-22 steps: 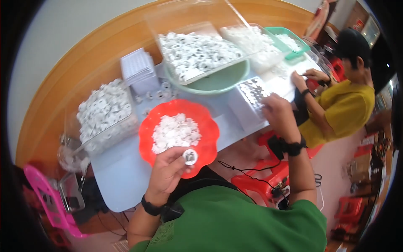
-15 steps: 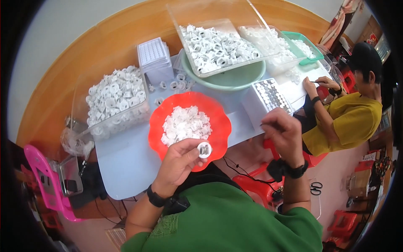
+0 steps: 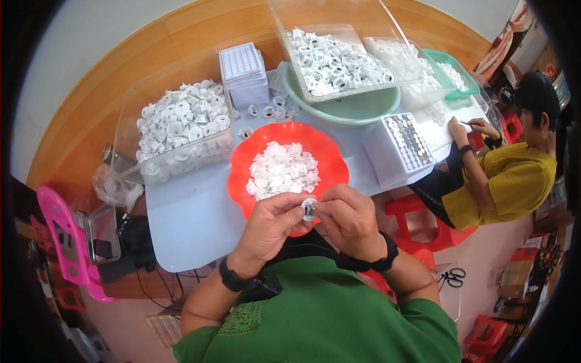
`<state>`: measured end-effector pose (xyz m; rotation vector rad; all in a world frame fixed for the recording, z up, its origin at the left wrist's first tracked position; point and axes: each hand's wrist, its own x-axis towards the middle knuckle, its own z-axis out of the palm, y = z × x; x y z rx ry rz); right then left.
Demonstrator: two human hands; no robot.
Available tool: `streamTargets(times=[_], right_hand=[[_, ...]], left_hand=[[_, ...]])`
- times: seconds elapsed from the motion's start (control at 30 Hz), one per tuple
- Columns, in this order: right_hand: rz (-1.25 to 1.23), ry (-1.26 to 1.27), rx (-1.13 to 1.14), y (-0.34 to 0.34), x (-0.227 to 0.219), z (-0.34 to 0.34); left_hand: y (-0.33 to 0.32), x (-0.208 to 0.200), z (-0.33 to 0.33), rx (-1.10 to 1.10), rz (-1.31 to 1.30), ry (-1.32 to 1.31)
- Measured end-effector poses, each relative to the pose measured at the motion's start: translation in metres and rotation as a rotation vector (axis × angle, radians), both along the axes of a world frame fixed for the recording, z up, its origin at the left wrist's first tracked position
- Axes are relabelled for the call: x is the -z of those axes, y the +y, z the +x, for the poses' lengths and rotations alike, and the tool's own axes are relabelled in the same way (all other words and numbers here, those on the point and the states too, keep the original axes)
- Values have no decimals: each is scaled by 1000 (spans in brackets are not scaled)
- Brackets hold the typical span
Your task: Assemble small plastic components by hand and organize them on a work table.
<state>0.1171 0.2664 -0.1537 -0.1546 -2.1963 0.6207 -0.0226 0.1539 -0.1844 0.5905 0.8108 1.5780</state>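
A small round white plastic part with a dark slot in its middle is pinched upright between the thumb and fingers of my left hand. My right hand has its fingertips pinched together against the slot side of that part. Whatever they grip there is too small and covered to make out. Both hands are over the near rim of a red scalloped bowl, which holds a heap of small white plastic pieces.
Left stands a clear bin of round white parts; behind are stacked white trays and a green basin bearing another full bin. A white box topped with round pieces stands right, near a co-worker in yellow.
My right hand has come left from beside the white box to the round part in my left hand. The view has shifted slightly, and the left hand keeps its hold.
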Motion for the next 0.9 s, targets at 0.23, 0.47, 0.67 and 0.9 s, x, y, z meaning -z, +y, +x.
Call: streamTargets(times=[0.23,0.47,0.67,0.9], right_hand=[[-88,-54,-39,-2,3,-1],[-218,-138,-162,6,3,-1],[-338,-216,-161,12,3,0],[-530,-282,-142,18,9,3]], left_hand=[[-2,-2,4,-86,-34,182],[-3,1,4,-79,-24,250],[-1,-1,7,-83,-58,321],[2,0,7,-81,-75,317]])
